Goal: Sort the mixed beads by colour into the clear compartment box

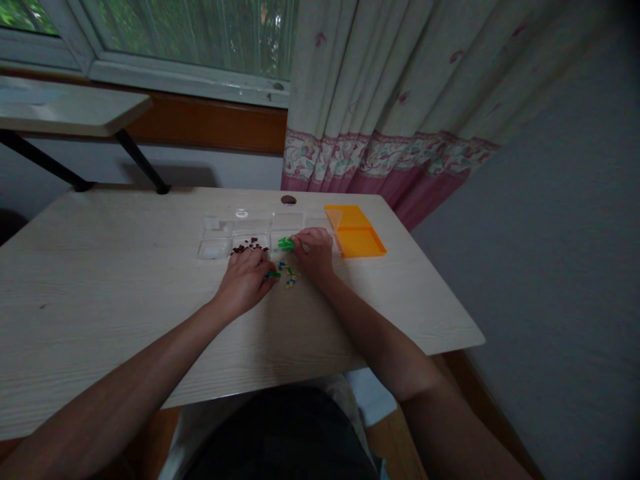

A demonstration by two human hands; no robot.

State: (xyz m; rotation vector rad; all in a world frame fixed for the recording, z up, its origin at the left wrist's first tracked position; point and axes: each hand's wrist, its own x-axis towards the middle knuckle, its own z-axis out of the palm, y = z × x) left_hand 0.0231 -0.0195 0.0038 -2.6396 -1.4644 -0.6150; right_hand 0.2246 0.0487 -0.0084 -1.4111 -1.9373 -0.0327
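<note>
My left hand (245,275) rests low over the table in front of the tray, fingers curled. Small green and blue pieces (273,274) show at its thumb and fingertips; whether one is gripped is too small to tell. My right hand (316,252) reaches to the tray's front edge, fingertips pinched at the bright green pieces (286,243) in one compartment. Brown pieces (253,247) fill part of the compartment behind my left fingers. Between the hands lies a loose group of blue, yellow and green bits (289,272). The clear compartment tray (215,233) is partly covered by both hands.
An orange open case (360,235) lies right of the tray. A round dark grommet (289,199) sits near the table's back edge. At the back left, a raised shelf (75,110) stands on black legs. A curtain (370,133) hangs behind the table (125,287).
</note>
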